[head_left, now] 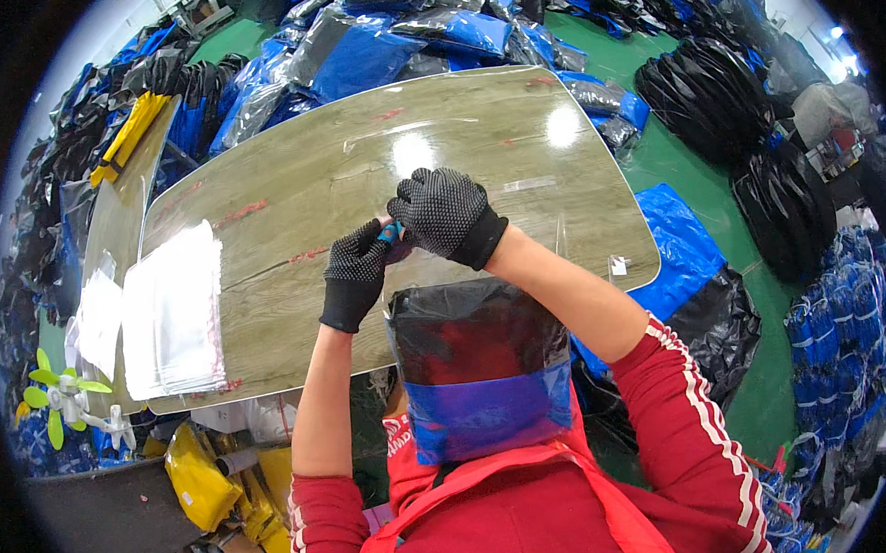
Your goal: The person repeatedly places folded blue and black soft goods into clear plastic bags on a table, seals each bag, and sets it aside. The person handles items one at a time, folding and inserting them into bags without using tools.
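Left hand (354, 273), gloved, is curling its fingers, tips meeting a small blue item (390, 232); firmness of hold, cannot tell. Right hand (447, 216), also gloved, is bending its fingers closely just beside that item; anything inside is being hidden. Both are working over a wood-patterned table (495, 124). Black-and-blue wrapped package (489, 394) is resting against the person's front, just below the hands. Clear plastic sheets (173, 321) are lying left of the left hand.
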Available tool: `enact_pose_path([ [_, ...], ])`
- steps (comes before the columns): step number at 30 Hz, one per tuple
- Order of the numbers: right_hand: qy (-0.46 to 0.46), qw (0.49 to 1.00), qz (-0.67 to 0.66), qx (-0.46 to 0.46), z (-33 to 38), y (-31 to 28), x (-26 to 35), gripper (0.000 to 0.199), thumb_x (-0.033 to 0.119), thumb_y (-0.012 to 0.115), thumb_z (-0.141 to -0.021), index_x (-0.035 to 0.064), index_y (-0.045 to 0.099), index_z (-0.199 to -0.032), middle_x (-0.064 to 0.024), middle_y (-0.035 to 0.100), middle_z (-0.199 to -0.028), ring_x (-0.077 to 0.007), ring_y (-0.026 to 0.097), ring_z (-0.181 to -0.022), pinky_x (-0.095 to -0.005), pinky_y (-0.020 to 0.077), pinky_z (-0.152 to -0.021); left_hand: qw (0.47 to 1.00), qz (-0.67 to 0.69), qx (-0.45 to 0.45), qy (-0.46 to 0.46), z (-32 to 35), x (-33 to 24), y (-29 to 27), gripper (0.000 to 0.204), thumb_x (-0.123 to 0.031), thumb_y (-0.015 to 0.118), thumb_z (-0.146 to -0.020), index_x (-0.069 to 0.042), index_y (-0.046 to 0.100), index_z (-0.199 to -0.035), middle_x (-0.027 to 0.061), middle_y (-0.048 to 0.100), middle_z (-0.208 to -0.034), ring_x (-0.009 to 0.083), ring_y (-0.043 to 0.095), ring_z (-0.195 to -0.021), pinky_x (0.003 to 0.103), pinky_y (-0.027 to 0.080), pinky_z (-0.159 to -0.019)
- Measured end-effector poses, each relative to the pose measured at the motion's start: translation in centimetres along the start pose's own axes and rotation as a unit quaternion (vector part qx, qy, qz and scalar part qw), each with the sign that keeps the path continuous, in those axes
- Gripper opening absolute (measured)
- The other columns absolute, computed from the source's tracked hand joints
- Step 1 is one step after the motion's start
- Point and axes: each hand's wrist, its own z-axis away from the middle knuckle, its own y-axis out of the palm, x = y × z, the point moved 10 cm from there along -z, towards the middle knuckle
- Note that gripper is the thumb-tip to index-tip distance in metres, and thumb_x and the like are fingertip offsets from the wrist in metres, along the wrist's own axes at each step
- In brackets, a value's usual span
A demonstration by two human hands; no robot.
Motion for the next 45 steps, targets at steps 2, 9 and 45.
enact_pose_path([
  [2, 0.038, 0.997, -0.064, 0.024, 0.7, 0.0, -2.8, 0.027, 0.035, 0.064, -0.076, 0.0119, 0.065, -0.089, -0.0128, 0.065, -0.079, -0.0312, 0.065, -0.076, -0.0424, 0.0519, -0.066, 0.998, 0.057, 0.025, -0.002, 0.0, 0.0, 0.6, 0.025, -0.011, 0.052, -0.095, 0.007, 0.062, -0.108, 0.012, 0.069, -0.097, 0.0142, 0.066, -0.087, 0.027, 0.053, -0.078],
  [9, 0.441, 0.72, 0.036, -0.535, 17.8, -25.7, -21.4, 0.03, 0.014, 0.065, -0.079, 0.0065, 0.058, -0.107, -0.0114, 0.064, -0.101, -0.0251, 0.06, -0.085, -0.0405, 0.0497, -0.077, 0.988, 0.088, -0.042, -0.117, -0.1, 3.8, -3.8, 0.028, -0.026, 0.053, -0.094, -0.002, 0.065, -0.103, 0.0082, 0.068, -0.094, 0.0147, 0.065, -0.071, 0.026, 0.052, -0.062],
  [45, 0.67, 0.742, 0.008, 0.026, 53.8, 9.0, -8.5, 0.068, 0.028, 0.059, -0.083, 0.0012, 0.032, -0.14, -0.0287, 0.045, -0.131, -0.0421, 0.051, -0.113, -0.0471, 0.0436, -0.093, 0.952, 0.059, -0.035, -0.297, 12.2, 15.6, -4.9, 0.066, -0.034, 0.056, -0.092, -0.003, 0.03, -0.143, 0.0138, 0.04, -0.141, 0.0232, 0.04, -0.128, 0.037, 0.035, -0.104],
])
